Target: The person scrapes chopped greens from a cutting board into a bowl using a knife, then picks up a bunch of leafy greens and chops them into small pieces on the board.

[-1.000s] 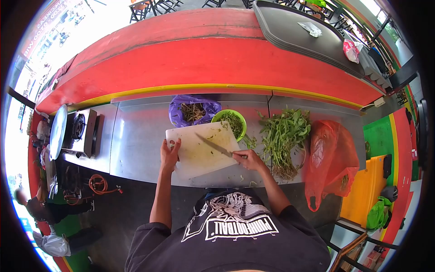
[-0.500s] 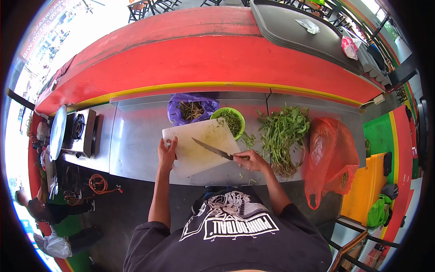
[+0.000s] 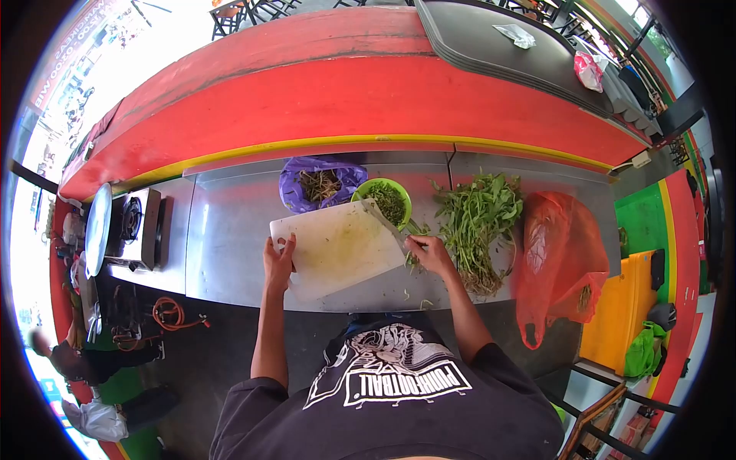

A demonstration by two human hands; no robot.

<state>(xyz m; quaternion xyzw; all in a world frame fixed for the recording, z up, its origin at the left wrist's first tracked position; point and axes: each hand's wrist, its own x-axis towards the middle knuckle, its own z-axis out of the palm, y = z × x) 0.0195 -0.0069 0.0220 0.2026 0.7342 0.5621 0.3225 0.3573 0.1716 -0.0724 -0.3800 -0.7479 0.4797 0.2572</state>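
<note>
My left hand [image 3: 279, 259] is closed on the left edge of a white cutting board [image 3: 330, 257], which is tilted over the metal counter. In my right hand [image 3: 429, 253] is the handle of a knife [image 3: 386, 224]; its blade lies along the board's right edge, pointing up and left. Just beyond that edge sits a green bowl [image 3: 405, 192] of chopped greens [image 3: 385, 202]. A purple bag [image 3: 294, 190] with stems and roots [image 3: 320, 185] is left of the bowl. To the right lies a large bunch of leafy greens [image 3: 481, 222].
An orange-red plastic bag [image 3: 560, 261] lies at the counter's right end. A gas stove [image 3: 136, 227] with a round metal lid [image 3: 98, 228] stands at the left. Dark trays [image 3: 491, 57] rest on the red ledge [image 3: 307, 100]. Two people [image 3: 73, 360] [image 3: 103, 420] are at lower left.
My right hand has moved slightly right and up, swinging the knife from the board's middle to its right edge. The board has shifted a little left, and few scraps now show near its upper corner.
</note>
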